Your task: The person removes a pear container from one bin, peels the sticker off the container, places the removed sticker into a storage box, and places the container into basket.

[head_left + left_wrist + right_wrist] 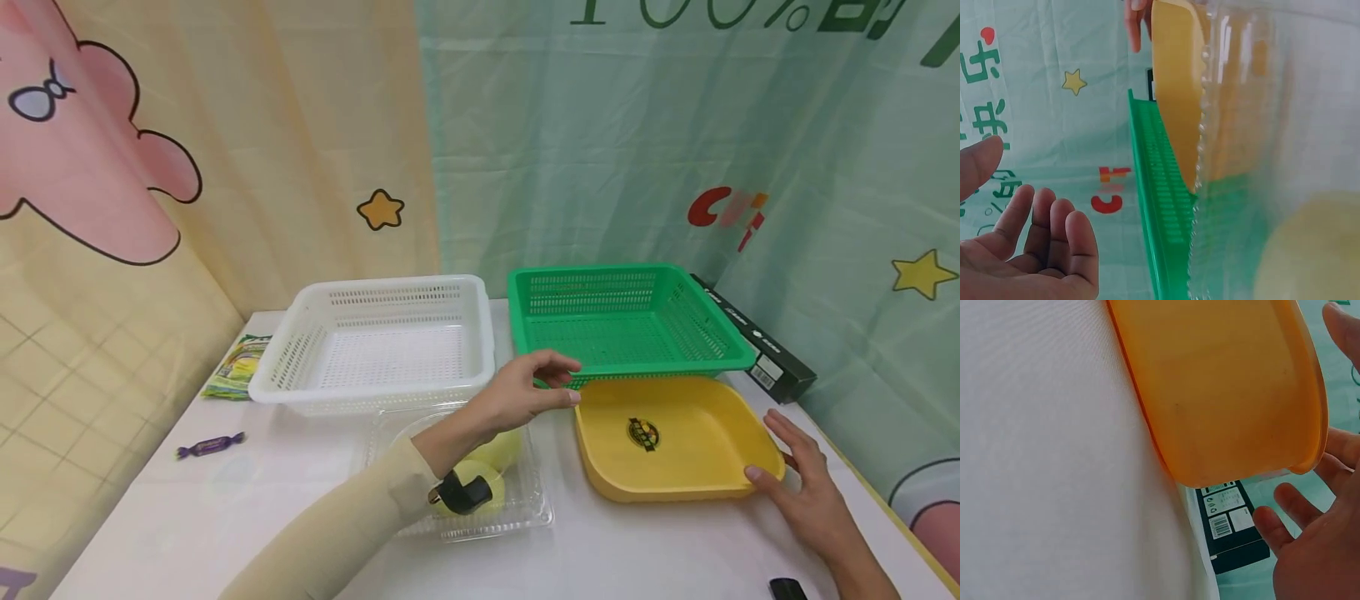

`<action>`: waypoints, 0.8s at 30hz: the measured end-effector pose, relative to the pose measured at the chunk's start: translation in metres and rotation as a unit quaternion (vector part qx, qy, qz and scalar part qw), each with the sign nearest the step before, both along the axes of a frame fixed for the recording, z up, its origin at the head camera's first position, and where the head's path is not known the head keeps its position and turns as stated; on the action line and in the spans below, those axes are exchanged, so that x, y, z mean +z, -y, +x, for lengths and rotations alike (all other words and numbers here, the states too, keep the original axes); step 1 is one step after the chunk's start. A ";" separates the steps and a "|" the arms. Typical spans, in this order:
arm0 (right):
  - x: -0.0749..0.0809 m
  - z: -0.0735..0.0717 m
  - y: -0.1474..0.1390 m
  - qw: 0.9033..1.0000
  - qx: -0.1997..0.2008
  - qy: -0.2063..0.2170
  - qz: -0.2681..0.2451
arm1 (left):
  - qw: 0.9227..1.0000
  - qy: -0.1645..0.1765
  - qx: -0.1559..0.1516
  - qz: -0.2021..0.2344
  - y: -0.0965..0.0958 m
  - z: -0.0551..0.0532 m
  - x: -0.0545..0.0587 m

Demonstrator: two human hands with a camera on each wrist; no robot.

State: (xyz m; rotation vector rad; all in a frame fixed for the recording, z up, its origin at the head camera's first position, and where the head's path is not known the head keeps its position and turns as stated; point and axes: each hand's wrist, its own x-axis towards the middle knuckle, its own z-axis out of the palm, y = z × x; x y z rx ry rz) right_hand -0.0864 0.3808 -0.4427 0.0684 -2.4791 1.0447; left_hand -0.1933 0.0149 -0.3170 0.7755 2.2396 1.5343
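Note:
A yellow tray [678, 433] with a dark round sticker lies at the right, its far edge close to the front of a green basket [630, 333]. My left hand [536, 387] is held by the tray's far left corner, fingers loosely bent and nothing between them; the left wrist view shows those fingers [1082, 244] apart from the tray. At the tray's right end is my right hand [806, 483], its thumb over the rim in the head view and its fingers extended beside it. Under my left forearm, a clear plastic box [525, 512] with yellow-green round things is partly hidden.
A white basket [375, 342] stands at the back left, with a green-yellow packet [238, 367] beside it. A purple-wrapped candy [211, 446] lies at the left. A long black box [772, 358] lies right of the green basket, and a black object [787, 589] at the front edge.

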 end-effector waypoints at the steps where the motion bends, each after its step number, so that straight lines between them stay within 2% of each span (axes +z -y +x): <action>1: 0.001 0.000 0.001 1.000 0.001 -0.011 -0.001 | 1.000 0.000 0.003 0.000 0.003 0.000 -0.001; 4: 0.006 -0.001 0.005 0.999 0.004 -0.033 0.000 | 1.000 0.000 0.011 -0.001 0.013 0.001 -0.002; 9: 0.018 -0.006 0.023 0.999 -0.002 -0.031 0.009 | 1.000 -0.007 0.026 0.004 0.028 0.004 -0.003; 15: 0.033 -0.008 0.050 0.999 -0.003 -0.043 0.002 | 0.998 -0.030 0.053 0.012 0.044 0.013 -0.004; 20: 0.042 -0.009 0.074 0.998 0.037 -0.041 -0.006 | 0.996 -0.044 0.079 0.015 0.059 0.020 -0.005; 24: 0.046 -0.010 0.097 0.996 0.079 -0.048 -0.005 | 0.994 -0.033 0.099 0.027 0.071 0.026 -0.008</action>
